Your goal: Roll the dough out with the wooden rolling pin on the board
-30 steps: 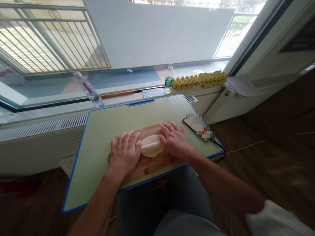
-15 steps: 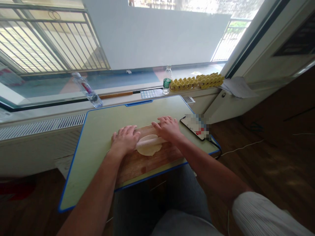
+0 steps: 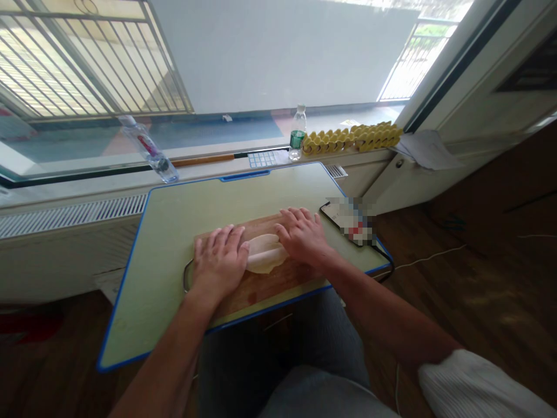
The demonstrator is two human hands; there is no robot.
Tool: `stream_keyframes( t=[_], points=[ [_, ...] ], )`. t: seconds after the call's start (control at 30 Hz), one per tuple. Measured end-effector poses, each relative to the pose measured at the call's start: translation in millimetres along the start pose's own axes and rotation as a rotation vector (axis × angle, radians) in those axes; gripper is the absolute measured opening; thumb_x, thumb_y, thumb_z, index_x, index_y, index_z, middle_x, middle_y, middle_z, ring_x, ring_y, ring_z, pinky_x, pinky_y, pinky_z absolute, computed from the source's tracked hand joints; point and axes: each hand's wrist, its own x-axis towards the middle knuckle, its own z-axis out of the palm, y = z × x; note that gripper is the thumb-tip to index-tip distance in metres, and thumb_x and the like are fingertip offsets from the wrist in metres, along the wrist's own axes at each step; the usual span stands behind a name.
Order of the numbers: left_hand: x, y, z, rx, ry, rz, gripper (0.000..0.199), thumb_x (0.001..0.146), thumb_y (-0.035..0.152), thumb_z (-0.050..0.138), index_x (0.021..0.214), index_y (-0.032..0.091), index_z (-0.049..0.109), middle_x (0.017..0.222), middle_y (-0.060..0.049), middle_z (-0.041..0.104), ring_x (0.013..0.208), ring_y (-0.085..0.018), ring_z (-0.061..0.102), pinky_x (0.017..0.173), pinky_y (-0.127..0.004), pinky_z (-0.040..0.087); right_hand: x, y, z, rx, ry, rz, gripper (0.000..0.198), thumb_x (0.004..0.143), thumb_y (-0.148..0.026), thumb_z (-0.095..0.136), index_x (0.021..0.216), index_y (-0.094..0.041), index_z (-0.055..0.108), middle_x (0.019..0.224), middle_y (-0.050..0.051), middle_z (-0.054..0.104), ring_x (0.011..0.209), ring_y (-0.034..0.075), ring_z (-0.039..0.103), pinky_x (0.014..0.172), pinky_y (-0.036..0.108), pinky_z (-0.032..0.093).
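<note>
A pale rolling pin [image 3: 266, 256] lies across a thin, flattened piece of dough [image 3: 263, 269]. Under the dough is a wooden cutting board [image 3: 248, 293], with a metal handle [image 3: 186, 275] at its left end. My left hand [image 3: 221, 258] rests palm down over the pin's left end, fingers stretched forward. Over the right end lies my right hand [image 3: 303, 235], also flat with its fingers extended and the thumb toward the dough. Both palms cover the pin's ends, so only its middle shows.
The board sits on a light green folding table [image 3: 174, 215] with a blue rim. A phone [image 3: 346, 220] with a black cable lies at the right edge. Along the windowsill are two plastic bottles [image 3: 297, 139], a yellow egg tray [image 3: 352, 138] and papers [image 3: 429, 148].
The rolling pin has shifted slightly toward me over the dough, both hands moving with it. The board's handle shows more beside my left hand. The view has tilted a little.
</note>
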Motion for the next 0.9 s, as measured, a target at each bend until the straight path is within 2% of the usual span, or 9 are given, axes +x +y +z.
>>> stream_keyframes(
  t=[0.23,0.47,0.7,0.77,0.9],
  points=[
    [24,-3,-4,-0.036,-0.075,-0.062,0.063,0.106,0.052,0.027,0.158,0.025,0.050,0.168,-0.011,0.045,0.153,-0.035,0.040,0.125,-0.063,0.028,30,-2,-2,0.050,-0.121,0.057,0.069,0.106,-0.060,0.032,0.163,-0.022,0.042,0.169,0.009,0.042,0.154,0.034,0.033,0.125,0.066,0.025],
    [-12,6,-1,0.012,0.007,0.004,0.060,0.108,0.048,0.024,0.157,0.026,0.051,0.166,-0.009,0.049,0.154,-0.031,0.039,0.127,-0.061,0.026,-4,2,2,0.013,-0.062,0.021,0.066,0.106,-0.054,0.033,0.166,-0.027,0.037,0.173,0.004,0.036,0.157,0.033,0.030,0.128,0.061,0.022],
    [21,0,-7,-0.010,-0.110,-0.049,0.064,0.106,0.053,0.027,0.160,0.025,0.048,0.170,-0.013,0.042,0.156,-0.035,0.035,0.125,-0.066,0.027,32,1,3,0.057,-0.149,0.101,0.077,0.103,-0.064,0.033,0.168,-0.024,0.031,0.175,0.008,0.031,0.160,0.036,0.025,0.127,0.068,0.022],
    [16,2,-8,-0.003,-0.104,-0.037,0.064,0.106,0.053,0.026,0.160,0.026,0.048,0.170,-0.012,0.042,0.157,-0.035,0.035,0.126,-0.067,0.025,26,1,2,0.043,-0.150,0.085,0.074,0.104,-0.063,0.032,0.168,-0.024,0.031,0.175,0.007,0.031,0.160,0.037,0.025,0.127,0.067,0.021],
    [-17,10,-5,0.010,-0.020,0.012,0.061,0.107,0.050,0.024,0.159,0.028,0.049,0.169,-0.009,0.045,0.157,-0.032,0.036,0.129,-0.065,0.021,-10,2,2,0.015,-0.066,0.029,0.066,0.106,-0.055,0.034,0.167,-0.029,0.035,0.175,0.003,0.033,0.159,0.033,0.027,0.129,0.061,0.020]
  ],
)
